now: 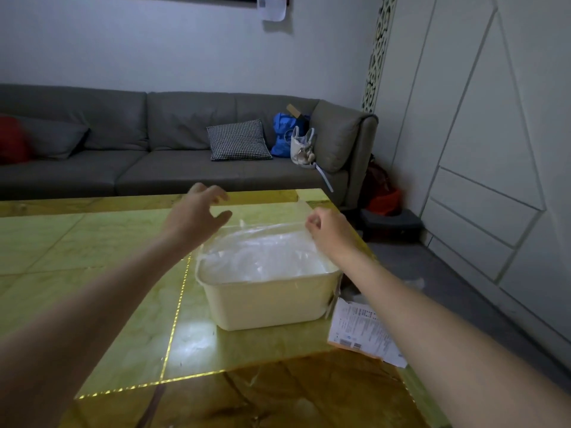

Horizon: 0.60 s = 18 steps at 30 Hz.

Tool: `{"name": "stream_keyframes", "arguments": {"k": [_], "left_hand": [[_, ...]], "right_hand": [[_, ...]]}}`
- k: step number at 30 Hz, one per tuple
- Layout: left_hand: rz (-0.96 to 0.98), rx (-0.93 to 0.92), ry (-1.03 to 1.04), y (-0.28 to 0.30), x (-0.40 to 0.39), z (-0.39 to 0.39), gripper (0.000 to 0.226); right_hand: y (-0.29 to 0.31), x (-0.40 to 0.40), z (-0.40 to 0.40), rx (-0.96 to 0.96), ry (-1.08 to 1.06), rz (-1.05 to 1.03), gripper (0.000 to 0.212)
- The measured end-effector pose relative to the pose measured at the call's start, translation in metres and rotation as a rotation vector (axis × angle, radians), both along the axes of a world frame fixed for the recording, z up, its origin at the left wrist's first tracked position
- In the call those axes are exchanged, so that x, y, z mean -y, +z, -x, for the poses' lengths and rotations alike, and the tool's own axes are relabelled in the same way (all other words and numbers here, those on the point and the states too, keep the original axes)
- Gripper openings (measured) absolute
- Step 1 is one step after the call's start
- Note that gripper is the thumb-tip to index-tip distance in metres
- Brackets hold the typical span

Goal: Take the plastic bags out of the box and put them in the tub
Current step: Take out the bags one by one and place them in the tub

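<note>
Forearms reach over a green-gold desk (92,257) toward a cream tub (265,301) already heaped with clear plastic bags (262,257). Just right of the tub, the box (364,332) shows a printed label, too small to read. At the tub's far right corner, the right hand (324,227) pinches a bag edge; beyond its far left corner, the left hand (197,211) hovers, fingers spread, holding nothing. Filling looks well advanced; whether bags remain boxed cannot be told.

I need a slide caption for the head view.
Right hand pinches a clear bag over the tub; left hand is open.
</note>
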State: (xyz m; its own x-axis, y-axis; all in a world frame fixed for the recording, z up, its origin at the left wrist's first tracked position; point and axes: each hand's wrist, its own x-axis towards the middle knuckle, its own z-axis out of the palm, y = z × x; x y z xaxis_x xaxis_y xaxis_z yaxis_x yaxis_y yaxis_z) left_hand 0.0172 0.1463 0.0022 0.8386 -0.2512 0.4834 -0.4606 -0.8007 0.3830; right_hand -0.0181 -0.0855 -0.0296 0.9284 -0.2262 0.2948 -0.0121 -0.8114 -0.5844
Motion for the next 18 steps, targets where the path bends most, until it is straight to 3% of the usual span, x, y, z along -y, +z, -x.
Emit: {"name": "stream_keyframes", "arguments": {"k": [2, 5, 8, 10, 14, 18], "left_hand": [[-0.239, -0.199, -0.24, -0.003, 0.015, 0.004, 0.044], [-0.546, -0.592, -0.224, -0.019, 0.03, -0.001, 0.071], [-0.583, -0.667, -0.187, -0.028, 0.037, -0.004, 0.077], [-0.55, -0.713, -0.181, -0.031, 0.042, -0.005, 0.079], [-0.576, -0.728, -0.163, -0.037, 0.05, -0.008, 0.083], [-0.639, -0.785, -0.142, -0.041, 0.048, -0.016, 0.086]], "right_hand": [[-0.006, -0.005, -0.003, -0.059, 0.004, 0.091, 0.019], [-0.003, -0.009, -0.002, -0.175, 0.005, 0.234, 0.032], [0.015, -0.011, 0.002, -0.072, -0.007, 0.505, 0.045], [0.023, -0.016, 0.002, -0.037, 0.122, 0.515, 0.039], [0.012, -0.03, -0.001, -0.567, 0.347, 0.407, 0.056], [-0.006, -0.031, -0.01, -0.741, 0.307, 0.54, 0.058]]}}
